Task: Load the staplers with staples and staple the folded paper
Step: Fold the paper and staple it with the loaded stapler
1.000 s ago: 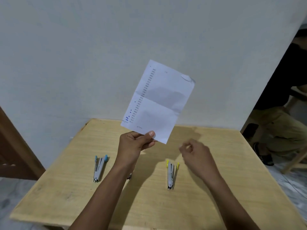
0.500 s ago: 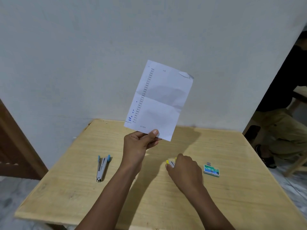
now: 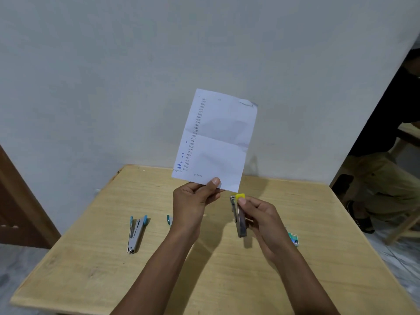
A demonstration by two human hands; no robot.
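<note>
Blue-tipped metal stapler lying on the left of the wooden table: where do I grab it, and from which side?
Take the blue-tipped metal stapler by its narrow metal body, below the splayed blue ends, coming straight down from above. It lies flat on the wooden table with bare wood on both long sides, so fingers should fit either side. The hinged near tip looks too slim to hold firmly.

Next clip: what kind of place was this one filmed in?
Probably a plain room in a home or small office. A small wooden table stands against a bare painted wall, a dark wooden door frame is at left, and another person sits on a wooden seat at right.
</note>
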